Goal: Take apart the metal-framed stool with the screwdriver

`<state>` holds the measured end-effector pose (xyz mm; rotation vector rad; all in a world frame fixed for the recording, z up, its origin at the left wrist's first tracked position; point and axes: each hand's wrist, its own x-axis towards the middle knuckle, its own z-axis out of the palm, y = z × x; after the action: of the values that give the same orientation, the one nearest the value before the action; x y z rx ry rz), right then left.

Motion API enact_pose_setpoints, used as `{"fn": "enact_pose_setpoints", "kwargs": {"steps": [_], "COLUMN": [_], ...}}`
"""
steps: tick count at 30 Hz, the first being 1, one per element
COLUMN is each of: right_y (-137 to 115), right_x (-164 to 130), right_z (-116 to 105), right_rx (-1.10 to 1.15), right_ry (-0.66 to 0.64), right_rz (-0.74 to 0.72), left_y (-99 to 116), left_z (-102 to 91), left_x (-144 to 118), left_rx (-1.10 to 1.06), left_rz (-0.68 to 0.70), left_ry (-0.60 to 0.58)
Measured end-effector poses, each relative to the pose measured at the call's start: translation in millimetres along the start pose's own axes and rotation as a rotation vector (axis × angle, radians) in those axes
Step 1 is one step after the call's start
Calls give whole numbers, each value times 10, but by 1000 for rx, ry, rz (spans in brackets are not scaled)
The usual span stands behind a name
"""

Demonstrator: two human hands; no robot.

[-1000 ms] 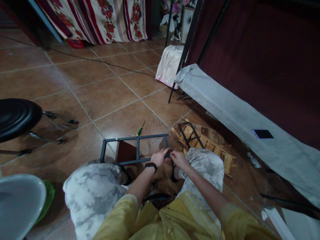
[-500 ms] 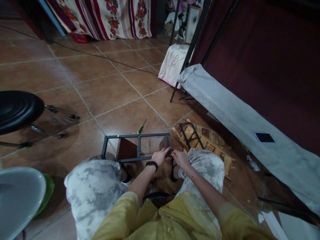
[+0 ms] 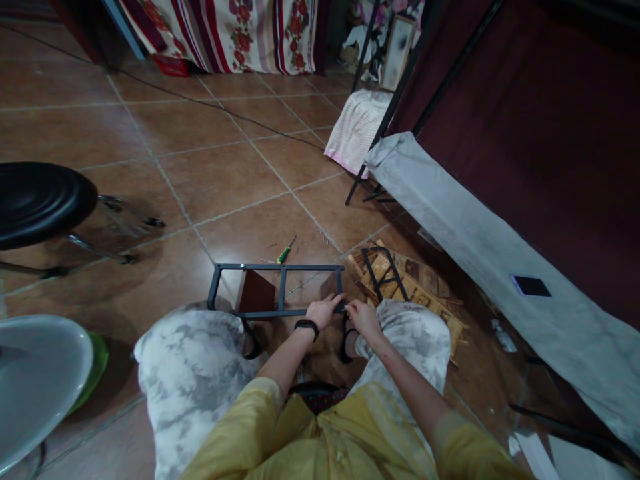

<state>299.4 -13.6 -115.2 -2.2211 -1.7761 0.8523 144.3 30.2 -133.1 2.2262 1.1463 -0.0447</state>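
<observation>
A black metal frame (image 3: 283, 291) with a crossbar stands between my knees. A brown board (image 3: 257, 293) sits inside its left part, and a second panel (image 3: 329, 287) shows at its right end. My left hand (image 3: 321, 313), with a dark band at the wrist, grips the near right corner of the frame. Just right of that corner, my right hand (image 3: 365, 320) has its fingertips pinched together; anything between them is too small to make out. A green-handled screwdriver (image 3: 285, 255) lies on the floor beyond the frame, with small screws (image 3: 323, 235) scattered near it.
Wooden slats (image 3: 425, 280) and a smaller black frame (image 3: 385, 273) lie to the right. A black stool (image 3: 45, 203) and a grey basin (image 3: 40, 387) are on the left. A phone (image 3: 531, 286) rests on the grey-covered bed edge (image 3: 465, 233). A cable (image 3: 200, 101) crosses the floor.
The view has turned slightly, moving the scene a little right. My right fingertips have drawn slightly away from the frame's corner, while my left hand keeps its hold.
</observation>
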Motion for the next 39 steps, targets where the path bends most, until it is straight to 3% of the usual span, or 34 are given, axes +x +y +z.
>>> {"fn": "enact_pose_setpoints", "kwargs": {"steps": [5,12,17,26,39], "right_y": [74,-55,-87,-221,-237], "right_x": [27,-126,-158,-125,-121], "right_z": [71,33,96,97,195], "right_rx": [190,-150,-164,-392,-437], "right_ry": [-30,16,32,57,123], "right_rz": [107,-171,-94,-14,-73], "left_y": [-10,-47,-59,7,4], "left_z": [30,57,57,-38,-5], "left_x": [10,22,13,-39,-31], "left_rx": [-6,-35,-60,-38,-32], "left_rz": [-4,7,30,-11,12], "left_ry": [-4,25,40,-1,28]}}
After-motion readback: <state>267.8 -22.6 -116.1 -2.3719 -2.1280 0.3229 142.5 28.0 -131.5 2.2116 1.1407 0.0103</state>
